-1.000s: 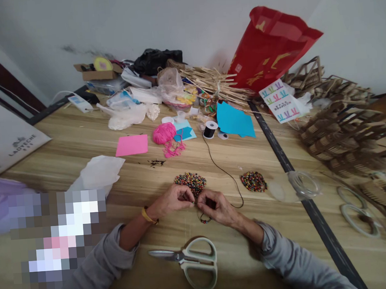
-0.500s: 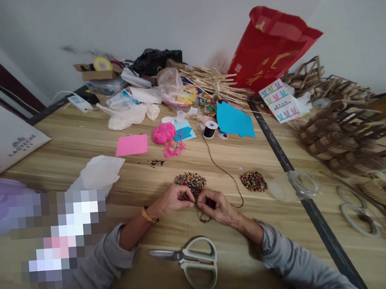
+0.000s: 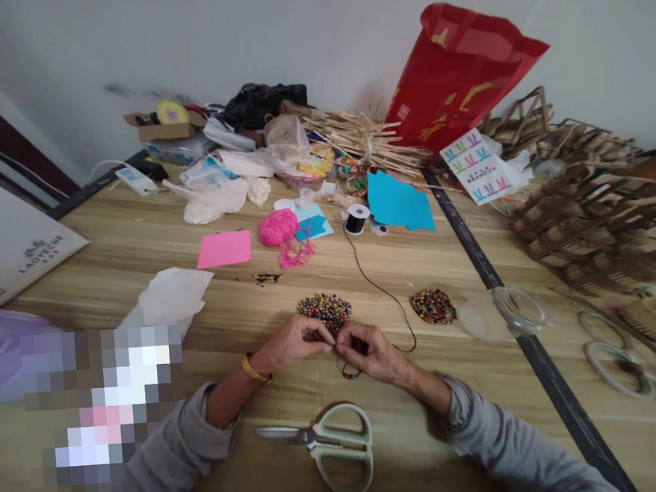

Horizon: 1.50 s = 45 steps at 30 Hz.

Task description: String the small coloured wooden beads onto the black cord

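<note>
My left hand, with a yellow band on its wrist, is closed in a pinch; whatever sits between thumb and finger is too small to make out. Its fingertips almost meet those of my right hand, which pinches a dark cord. A short loop of this cord, strung with a few colourful beads, hangs below the right fingers. Just beyond both hands lies a pile of loose multicoloured beads. Scissors with pale handles rest on the table nearer me, blades pointing left.
A spool of black cord stands farther back, its loose end trailing toward my right hand. Strung beads lie to the right. Pink yarn, pink paper and blue sheets lie behind. Woven baskets crowd the right side.
The view has shifted very slightly. Both hands keep their pinch close together, with hardly any movement at the fingertips.
</note>
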Tool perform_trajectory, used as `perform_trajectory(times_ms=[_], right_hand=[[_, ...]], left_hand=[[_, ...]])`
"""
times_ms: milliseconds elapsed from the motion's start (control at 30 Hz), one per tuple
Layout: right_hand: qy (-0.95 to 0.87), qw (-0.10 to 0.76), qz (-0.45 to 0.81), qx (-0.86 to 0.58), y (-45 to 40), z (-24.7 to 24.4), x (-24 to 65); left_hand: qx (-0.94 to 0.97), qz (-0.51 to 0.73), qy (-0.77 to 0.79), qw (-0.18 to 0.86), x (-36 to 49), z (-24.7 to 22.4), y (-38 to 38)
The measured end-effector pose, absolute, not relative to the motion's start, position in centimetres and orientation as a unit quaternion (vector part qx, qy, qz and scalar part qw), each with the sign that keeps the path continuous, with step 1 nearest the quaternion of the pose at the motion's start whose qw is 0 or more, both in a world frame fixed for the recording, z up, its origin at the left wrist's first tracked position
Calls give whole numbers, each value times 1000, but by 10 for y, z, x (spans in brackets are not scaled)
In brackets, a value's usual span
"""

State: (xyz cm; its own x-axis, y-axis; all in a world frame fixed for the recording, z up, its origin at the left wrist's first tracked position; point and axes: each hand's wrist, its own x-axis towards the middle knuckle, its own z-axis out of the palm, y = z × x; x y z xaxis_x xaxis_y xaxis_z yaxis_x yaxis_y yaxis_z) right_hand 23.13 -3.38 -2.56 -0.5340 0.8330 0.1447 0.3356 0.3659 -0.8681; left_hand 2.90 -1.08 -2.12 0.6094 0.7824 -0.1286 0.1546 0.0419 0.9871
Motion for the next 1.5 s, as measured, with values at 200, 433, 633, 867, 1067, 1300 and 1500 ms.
perform_trajectory(times_ms=[200, 433, 633, 867, 1067, 1300, 1500], right_hand=[[-782, 326, 403, -345, -31, -24, 231], [-774, 334, 411, -347, -30, -27, 231], [-770, 338, 418, -342, -29, -27, 232], [-754, 340, 440, -349, -31, -26, 233], [-753, 341, 441, -351, -30, -26, 233], [-755, 340, 431, -357, -29, -30, 235], [-761, 340, 421, -359, -29, -31, 235]], left_hand=[[646, 243, 369, 623, 29, -22, -11], [605, 237, 391, 652, 30, -16, -12], [595, 235, 398, 657, 33, -13, -12], [589, 234, 406, 659, 34, -10, -13], [598, 235, 404, 652, 33, -13, -13], [596, 236, 409, 649, 32, -11, -13], [596, 237, 409, 649, 32, -12, -13]])
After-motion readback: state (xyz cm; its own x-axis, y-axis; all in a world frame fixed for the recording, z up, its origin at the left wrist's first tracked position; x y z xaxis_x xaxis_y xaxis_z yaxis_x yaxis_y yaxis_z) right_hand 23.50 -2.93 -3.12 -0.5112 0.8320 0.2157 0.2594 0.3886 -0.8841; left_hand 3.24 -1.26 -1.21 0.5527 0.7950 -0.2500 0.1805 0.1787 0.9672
